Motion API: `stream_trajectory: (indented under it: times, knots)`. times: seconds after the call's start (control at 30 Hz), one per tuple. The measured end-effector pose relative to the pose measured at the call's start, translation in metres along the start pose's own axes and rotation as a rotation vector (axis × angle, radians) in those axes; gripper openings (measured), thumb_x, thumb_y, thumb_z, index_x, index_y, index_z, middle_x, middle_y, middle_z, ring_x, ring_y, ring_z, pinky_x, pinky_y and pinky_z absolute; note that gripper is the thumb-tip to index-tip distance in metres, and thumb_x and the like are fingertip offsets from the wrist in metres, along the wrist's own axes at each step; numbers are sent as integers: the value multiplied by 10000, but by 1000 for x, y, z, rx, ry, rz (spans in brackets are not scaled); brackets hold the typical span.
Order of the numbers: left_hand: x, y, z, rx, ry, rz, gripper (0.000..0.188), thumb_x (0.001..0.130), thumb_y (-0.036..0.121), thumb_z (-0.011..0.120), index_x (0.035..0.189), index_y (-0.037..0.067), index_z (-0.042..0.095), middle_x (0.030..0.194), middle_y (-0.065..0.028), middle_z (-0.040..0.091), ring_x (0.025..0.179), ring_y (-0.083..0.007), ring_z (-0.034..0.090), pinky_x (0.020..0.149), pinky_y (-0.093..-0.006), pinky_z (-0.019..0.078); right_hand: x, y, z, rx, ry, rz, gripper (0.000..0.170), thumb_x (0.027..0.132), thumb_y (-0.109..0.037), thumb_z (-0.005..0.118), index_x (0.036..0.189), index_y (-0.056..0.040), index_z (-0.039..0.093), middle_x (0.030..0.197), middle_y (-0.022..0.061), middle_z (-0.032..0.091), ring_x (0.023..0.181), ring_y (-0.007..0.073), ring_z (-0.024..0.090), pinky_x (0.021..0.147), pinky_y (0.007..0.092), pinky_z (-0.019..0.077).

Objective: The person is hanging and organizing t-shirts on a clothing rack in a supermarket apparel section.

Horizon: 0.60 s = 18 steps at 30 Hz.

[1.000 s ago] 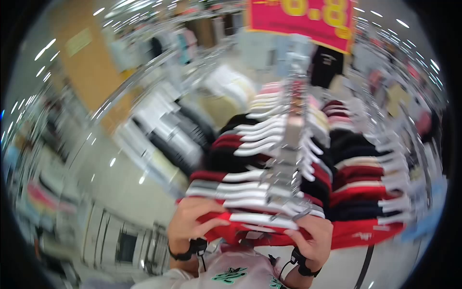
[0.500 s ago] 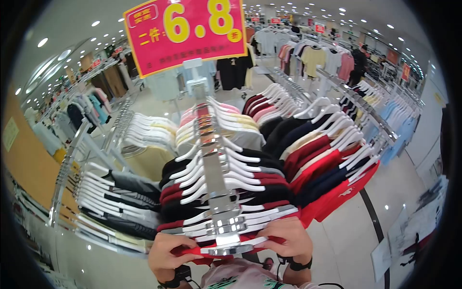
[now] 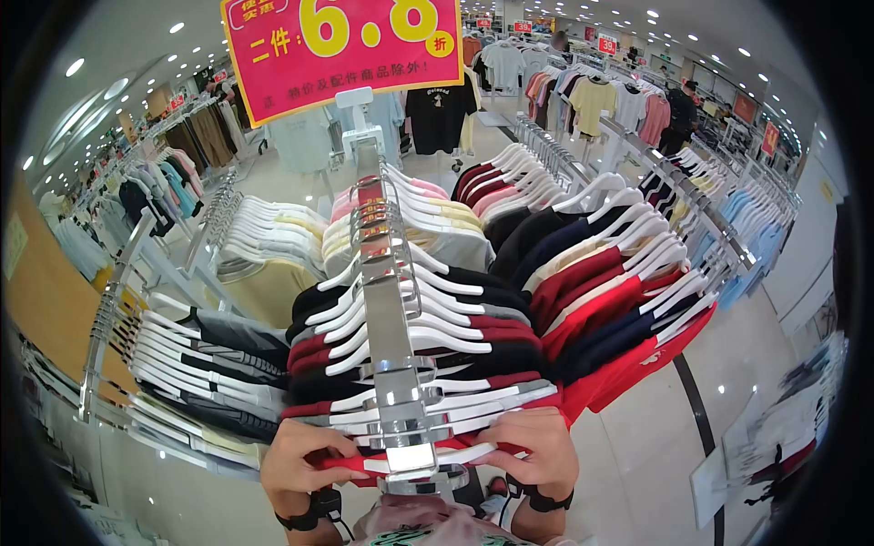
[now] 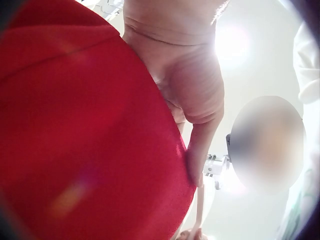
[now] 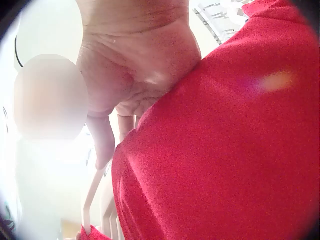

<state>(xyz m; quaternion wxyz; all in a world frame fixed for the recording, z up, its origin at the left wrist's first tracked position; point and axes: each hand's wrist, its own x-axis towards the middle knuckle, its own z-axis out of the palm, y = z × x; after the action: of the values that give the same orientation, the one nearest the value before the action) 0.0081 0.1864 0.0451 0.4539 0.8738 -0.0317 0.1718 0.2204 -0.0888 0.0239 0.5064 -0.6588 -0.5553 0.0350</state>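
A red shirt [image 4: 90, 135] hangs on a white hanger [image 3: 453, 455] at the near end of a metal rail [image 3: 393, 364]. My left hand [image 3: 303, 455] grips one shoulder of it, thumb on the near side and fingers over the top. At the opposite shoulder, my right hand [image 3: 535, 446] pinches the red cloth together with the hanger's arm. Both wrist views look up from below, with the red cloth beside each palm and the thumb at the hanger's edge. The rail's end covers the hanger's middle in the head view.
Dark and maroon shirts [image 3: 496, 332] on white hangers crowd the same rail behind. Side rails carry grey shirts [image 3: 241, 350] on the left and red and navy shirts [image 3: 601, 328] on the right. A pink sale sign [image 3: 346, 55] stands above the rail.
The head view has swung, straightened and lowered, so the rail now runs straight ahead. Both hands keep their grip on the red shirt's shoulders, now at the rail's near end.
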Motion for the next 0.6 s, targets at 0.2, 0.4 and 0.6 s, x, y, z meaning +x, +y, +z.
stream_trajectory:
  times: [0.2,0.4,0.6]
  knots:
    - [0,-7,4,9,60,50,299,670,105,950,838,-5,729,772,-85,740,603,-152,664,577,-243,510,2,-2,5,44,60,26,186,750,-129,855,873,-26,760,792,81,731,664,244,684,601,300,518]
    - [3,7,2,88,12,6,300,671,128,955,843,11,739,761,-62,731,588,-141,623,574,-243,499,-7,-10,8,31,126,62,168,772,-100,842,884,-8,757,798,101,729,682,244,687,623,293,519]
    - [-12,9,21,92,102,-57,287,684,132,941,853,2,749,755,-76,728,595,-150,636,595,-252,516,-20,-13,9,41,156,71,198,794,-124,847,896,12,746,797,123,726,692,271,695,654,313,537]
